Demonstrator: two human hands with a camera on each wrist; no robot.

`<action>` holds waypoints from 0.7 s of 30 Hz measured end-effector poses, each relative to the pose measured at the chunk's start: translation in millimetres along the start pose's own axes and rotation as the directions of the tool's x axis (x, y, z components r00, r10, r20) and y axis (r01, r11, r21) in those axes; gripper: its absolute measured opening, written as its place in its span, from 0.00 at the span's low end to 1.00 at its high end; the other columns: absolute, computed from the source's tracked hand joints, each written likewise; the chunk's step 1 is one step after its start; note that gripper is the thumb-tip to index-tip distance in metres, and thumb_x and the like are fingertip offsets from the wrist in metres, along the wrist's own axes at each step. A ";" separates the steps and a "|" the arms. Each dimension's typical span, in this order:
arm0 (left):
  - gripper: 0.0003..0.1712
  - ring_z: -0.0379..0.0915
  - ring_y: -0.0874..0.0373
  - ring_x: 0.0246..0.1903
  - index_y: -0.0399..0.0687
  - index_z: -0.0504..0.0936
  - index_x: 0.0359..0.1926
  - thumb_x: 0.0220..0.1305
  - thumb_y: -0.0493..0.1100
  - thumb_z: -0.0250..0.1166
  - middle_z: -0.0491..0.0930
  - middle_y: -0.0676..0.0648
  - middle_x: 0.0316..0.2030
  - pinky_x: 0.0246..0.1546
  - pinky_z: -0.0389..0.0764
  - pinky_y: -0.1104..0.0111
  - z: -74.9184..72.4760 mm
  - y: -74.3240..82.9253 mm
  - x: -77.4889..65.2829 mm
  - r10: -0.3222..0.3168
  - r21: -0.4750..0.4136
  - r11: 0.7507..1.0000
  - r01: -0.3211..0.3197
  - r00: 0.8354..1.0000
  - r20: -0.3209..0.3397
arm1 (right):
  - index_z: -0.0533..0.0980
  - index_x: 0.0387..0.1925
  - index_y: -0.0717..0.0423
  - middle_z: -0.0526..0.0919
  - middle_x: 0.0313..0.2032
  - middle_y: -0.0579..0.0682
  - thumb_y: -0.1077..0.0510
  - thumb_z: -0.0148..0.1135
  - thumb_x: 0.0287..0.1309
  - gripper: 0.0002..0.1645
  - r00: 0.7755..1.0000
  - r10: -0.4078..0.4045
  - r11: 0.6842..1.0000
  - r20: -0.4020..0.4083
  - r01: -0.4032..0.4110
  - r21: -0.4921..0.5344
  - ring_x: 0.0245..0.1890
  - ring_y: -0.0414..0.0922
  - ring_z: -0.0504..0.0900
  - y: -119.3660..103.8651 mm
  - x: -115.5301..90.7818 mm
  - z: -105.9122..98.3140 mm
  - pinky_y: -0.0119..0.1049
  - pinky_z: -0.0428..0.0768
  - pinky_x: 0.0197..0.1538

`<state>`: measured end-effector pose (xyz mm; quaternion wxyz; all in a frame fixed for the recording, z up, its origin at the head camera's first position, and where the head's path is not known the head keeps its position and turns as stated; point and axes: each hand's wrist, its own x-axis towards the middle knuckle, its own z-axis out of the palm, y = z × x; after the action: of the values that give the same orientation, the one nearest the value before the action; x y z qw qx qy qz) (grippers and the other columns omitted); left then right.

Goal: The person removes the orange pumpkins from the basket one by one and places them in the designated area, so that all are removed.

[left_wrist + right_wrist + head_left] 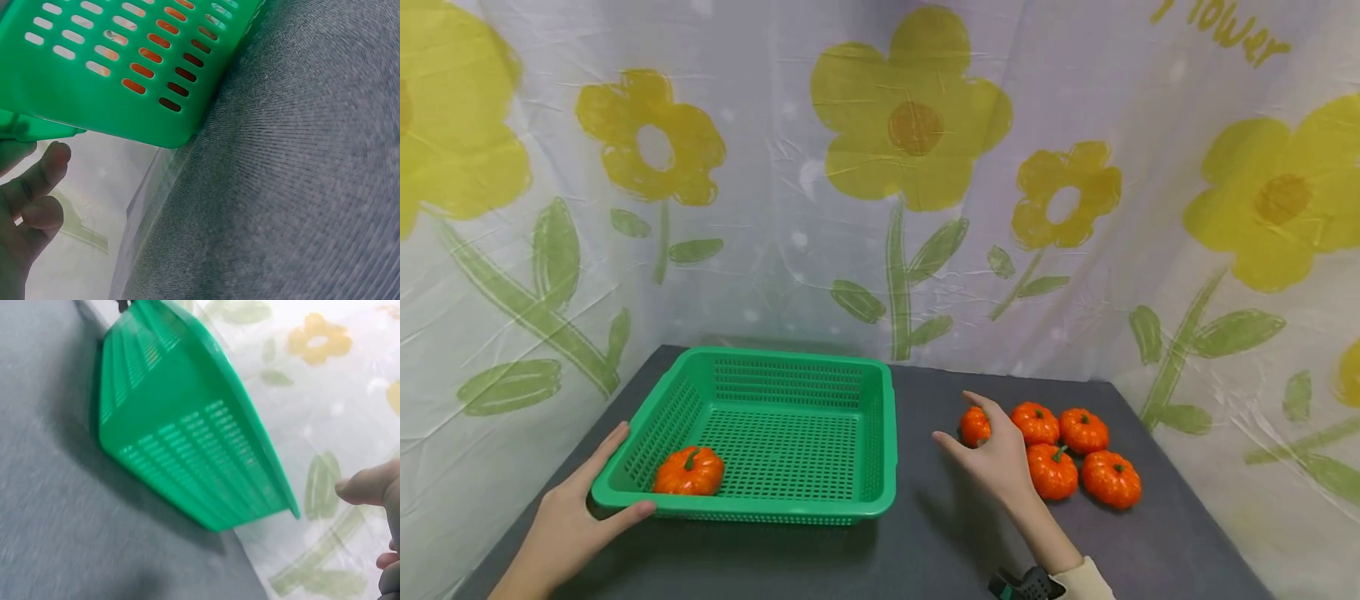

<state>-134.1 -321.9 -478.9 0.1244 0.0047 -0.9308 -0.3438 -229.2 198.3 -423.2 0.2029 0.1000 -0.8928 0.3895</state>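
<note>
A green plastic basket [880, 433] stands on the dark table, with one small orange pumpkin [689, 472] in its near left corner. My left hand [568, 512] spans that corner from outside, thumb at the front rim and fingers along the left rim. In the left wrist view, fingertips [55, 164] show just below the rim. To the right of the basket, my right hand [996, 458] is spread, thumb and index finger apart, with nothing held. Just beyond it sits a partly hidden pumpkin [974, 426]; whether they touch I cannot tell.
Several more orange pumpkins [1083, 431] cluster right of my right hand on the dark table [925, 542]. A white curtain [760, 250] with yellow flowers hangs behind and along both sides. A dark band [1028, 583] is on the right wrist.
</note>
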 end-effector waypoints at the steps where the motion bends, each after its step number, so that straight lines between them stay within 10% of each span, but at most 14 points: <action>1: 0.65 0.66 0.19 0.64 0.66 0.43 0.87 0.63 0.57 0.78 0.60 0.25 0.77 0.48 0.73 0.25 0.0 0.0 0.0 0.000 -0.001 1.000 0.000 1.000 0.000 | 0.76 0.69 0.60 0.81 0.66 0.59 0.51 0.84 0.53 0.45 1.000 -0.011 1.000 0.002 0.011 0.000 0.60 0.60 0.83 -3.8 1.7 2.6 0.62 0.82 0.62; 4: 0.65 0.66 0.20 0.64 0.66 0.44 0.87 0.62 0.56 0.78 0.60 0.25 0.76 0.48 0.73 0.26 -0.3 0.1 0.1 0.007 -0.004 1.000 -0.007 1.000 -0.011 | 0.76 0.70 0.57 0.81 0.67 0.58 0.50 0.83 0.54 0.44 0.999 -0.035 0.999 0.025 0.034 0.029 0.33 0.50 0.85 -16.1 7.3 11.1 0.46 0.87 0.42; 8: 0.65 0.67 0.21 0.63 0.65 0.45 0.87 0.61 0.56 0.79 0.61 0.25 0.76 0.47 0.73 0.26 -0.4 0.6 0.2 0.016 0.001 1.000 -0.016 1.000 -0.020 | 0.75 0.71 0.54 0.79 0.68 0.56 0.50 0.83 0.55 0.44 0.996 -0.045 0.993 0.082 0.035 0.114 0.10 0.37 0.59 -34.9 14.9 22.0 0.32 0.66 0.18; 21: 0.64 0.65 0.19 0.65 0.65 0.46 0.87 0.62 0.55 0.79 0.54 0.34 0.81 0.48 0.71 0.25 2.5 0.9 -0.7 0.032 -0.008 0.999 -0.033 0.999 -0.025 | 0.74 0.73 0.59 0.78 0.70 0.56 0.49 0.80 0.59 0.44 0.940 -0.258 0.966 0.223 0.248 0.075 0.35 0.51 0.86 -85.5 35.0 60.2 0.42 0.86 0.39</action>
<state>-134.0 -319.5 -480.3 0.1416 -0.0067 -0.9276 -0.3456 -249.0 95.4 -388.8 0.1435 0.2631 -0.8809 0.3662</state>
